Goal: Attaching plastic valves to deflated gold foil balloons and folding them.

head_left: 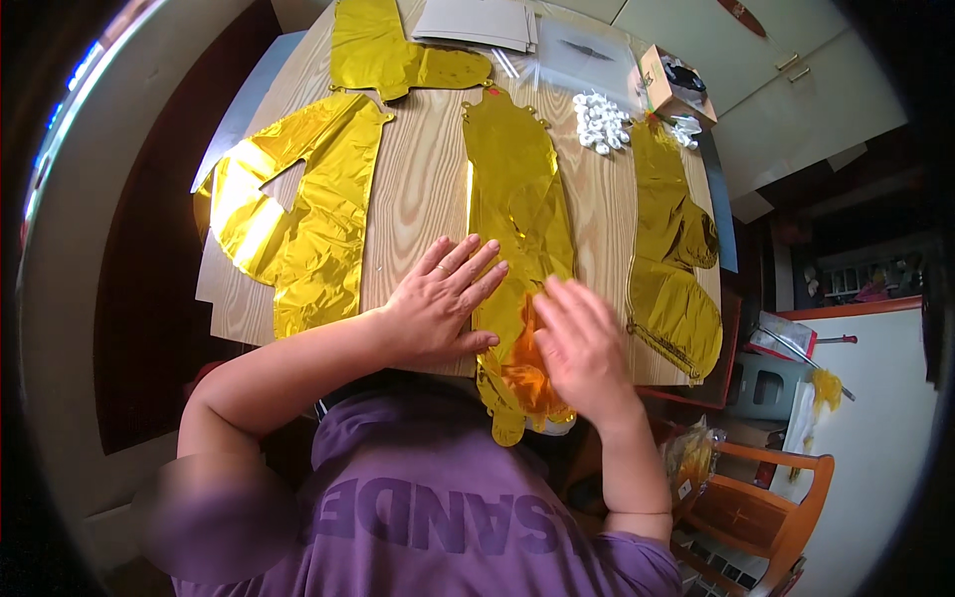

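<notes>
A long flat gold foil balloon [507,189] lies down the middle of the table, its near end hanging over the front edge. My left hand [445,298] rests with fingers spread at its left edge, partly on the foil. Over its right side is my right hand [580,348], slightly blurred, fingers stretched out and nothing visible in them. I cannot tell whether the right hand touches the foil. Beside that hand the foil shows an orange patch [529,376]. Other flat gold foil balloons lie to the left [323,214], at the far left [373,50] and to the right [674,259].
Small white pieces [601,123] are heaped at the table's far right, beside an open cardboard box [676,85]. Grey sheets [476,22] and a clear plastic sheet [587,60] lie at the back. A wooden chair [761,497] stands at the lower right, with a plastic bag [693,458] next to it.
</notes>
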Tool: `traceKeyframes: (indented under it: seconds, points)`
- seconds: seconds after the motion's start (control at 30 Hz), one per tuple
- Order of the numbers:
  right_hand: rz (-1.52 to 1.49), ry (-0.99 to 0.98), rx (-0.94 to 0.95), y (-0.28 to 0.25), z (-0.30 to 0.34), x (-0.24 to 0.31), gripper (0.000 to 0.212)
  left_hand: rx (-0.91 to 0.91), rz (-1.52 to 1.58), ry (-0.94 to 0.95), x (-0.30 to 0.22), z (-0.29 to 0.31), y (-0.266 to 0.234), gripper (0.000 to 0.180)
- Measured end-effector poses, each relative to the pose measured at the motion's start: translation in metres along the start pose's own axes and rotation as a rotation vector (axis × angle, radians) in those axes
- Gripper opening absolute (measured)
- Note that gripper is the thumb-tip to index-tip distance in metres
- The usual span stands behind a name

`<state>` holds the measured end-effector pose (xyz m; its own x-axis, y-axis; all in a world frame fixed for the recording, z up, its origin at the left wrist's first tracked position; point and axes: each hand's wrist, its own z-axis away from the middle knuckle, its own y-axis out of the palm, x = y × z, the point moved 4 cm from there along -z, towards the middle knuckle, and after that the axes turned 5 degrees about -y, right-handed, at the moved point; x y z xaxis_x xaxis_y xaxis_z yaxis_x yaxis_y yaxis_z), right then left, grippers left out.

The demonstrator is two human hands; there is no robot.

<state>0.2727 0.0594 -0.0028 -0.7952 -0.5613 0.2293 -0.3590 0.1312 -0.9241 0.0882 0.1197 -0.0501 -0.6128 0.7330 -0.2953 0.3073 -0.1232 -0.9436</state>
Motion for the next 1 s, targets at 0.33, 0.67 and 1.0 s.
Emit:
traceKeyframes:
  seconds: [0.33, 0.67, 1.0]
  points:
    - [-0.031, -0.123, 0.056, 0.032, 0.02, 0.057, 0.038, 0.016, 0.07, 0.016, 0.009, -0.001, -0.003, 0.073]
    - [0.011, -0.05, 0.083, 0.035, 0.014, 0.06, 0.042, 0.011, 0.05, -0.003, 0.007, -0.002, -0.004, 0.08]
    - [-0.11, 0.157, -0.073, 0.001, 0.025, 0.027, 0.016, 0.014, 0.04, -0.001, 0.01, -0.002, -0.005, 0.079]
